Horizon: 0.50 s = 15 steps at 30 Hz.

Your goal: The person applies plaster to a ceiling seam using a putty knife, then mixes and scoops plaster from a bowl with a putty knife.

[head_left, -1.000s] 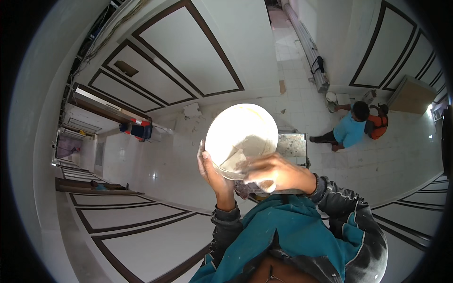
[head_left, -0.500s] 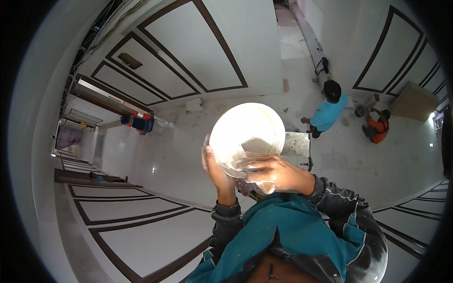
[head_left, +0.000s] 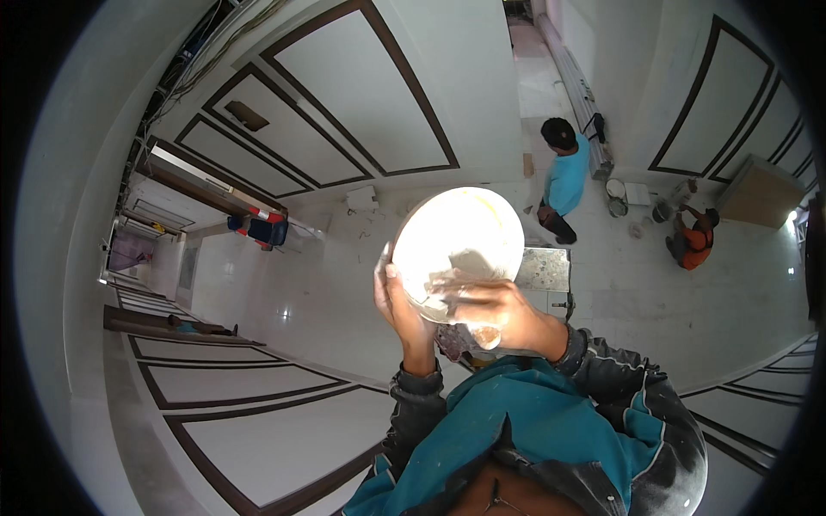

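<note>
A round white bowl, glaringly bright inside, is held up in front of my chest. My left hand grips its left side, with the thumb near the rim and the other fingers behind the wall. Over the near rim reaches my right hand, its fingers closed and slightly blurred. A rounded tan end, like a tool's handle, sticks out below that fist; the tool's other end is lost among the fingers and glare. Whitish smears mark the right fingers. Beneath the bowl shows a dark reddish thing that I cannot make out.
A speckled board lies just right of the bowl. Farther off, a person in a light blue shirt stands on the tiled floor. Another in orange squats by a bucket. Left stands a red and dark blue chair-like thing.
My right hand has shifted slightly left along the bowl's near rim. The bowl stays nearly in place. The person in light blue has moved left and farther away, exposing buckets behind.
</note>
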Available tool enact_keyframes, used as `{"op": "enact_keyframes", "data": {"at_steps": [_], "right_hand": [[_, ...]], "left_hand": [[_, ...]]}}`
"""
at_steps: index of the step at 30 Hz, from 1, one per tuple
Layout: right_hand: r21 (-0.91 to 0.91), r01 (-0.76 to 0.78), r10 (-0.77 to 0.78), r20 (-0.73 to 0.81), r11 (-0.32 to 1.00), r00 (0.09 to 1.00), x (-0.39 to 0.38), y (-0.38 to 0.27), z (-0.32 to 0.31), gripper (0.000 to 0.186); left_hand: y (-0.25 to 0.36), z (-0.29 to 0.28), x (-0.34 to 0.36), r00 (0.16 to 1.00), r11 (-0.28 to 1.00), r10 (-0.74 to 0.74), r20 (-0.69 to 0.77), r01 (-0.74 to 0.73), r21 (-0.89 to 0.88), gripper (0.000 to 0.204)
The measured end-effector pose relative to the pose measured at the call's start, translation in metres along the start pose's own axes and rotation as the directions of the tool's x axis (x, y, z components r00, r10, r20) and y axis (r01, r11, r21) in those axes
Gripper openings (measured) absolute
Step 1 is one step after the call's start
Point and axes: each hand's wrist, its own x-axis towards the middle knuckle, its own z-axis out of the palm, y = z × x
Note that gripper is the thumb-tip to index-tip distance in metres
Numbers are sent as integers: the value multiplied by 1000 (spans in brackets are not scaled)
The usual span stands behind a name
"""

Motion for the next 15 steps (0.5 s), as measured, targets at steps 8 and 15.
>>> {"op": "enact_keyframes", "data": {"at_steps": [8, 15], "right_hand": [[-33, -28, 27, -41, 999, 999, -7, 11, -14, 32], [26, 74, -77, 126, 997, 989, -8, -2, -10, 29]], "left_hand": [[-10, -8, 2, 1000, 997, 8, 14, -7, -78, 40], [-8, -14, 8, 999, 998, 35, 31, -34, -54, 39]]}}
